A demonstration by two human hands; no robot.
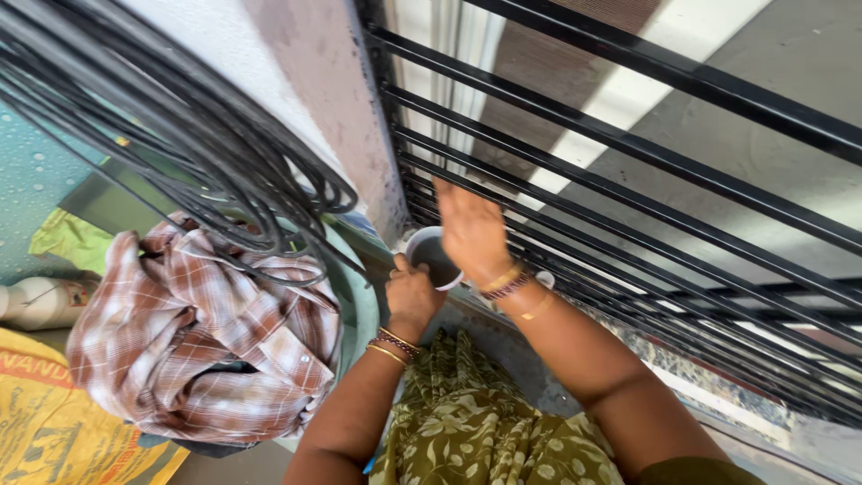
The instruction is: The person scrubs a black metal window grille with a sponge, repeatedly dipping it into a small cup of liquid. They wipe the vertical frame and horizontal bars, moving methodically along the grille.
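Bright daylight enters from about two o'clock, through the black window bars [628, 171], laying hard-edged sunlit and shaded bands on the ground outside. The raised right hand [469, 229] is smeared by motion blur. The black cables [180, 126] at ten o'clock bow with wide-angle distortion. The checked cloth [206, 332] stays sharp, evenly lit.

Black metal window grille [628, 162] ran along the right, sunlit pavement visible beyond. Pale plastered wall [296, 81] stood left of it. Coiled black cables [180, 135] hung over a checked cloth [197, 332].

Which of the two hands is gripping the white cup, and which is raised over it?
The left hand grips the white cup at its rim; the right hand is raised above it, open and blurred.
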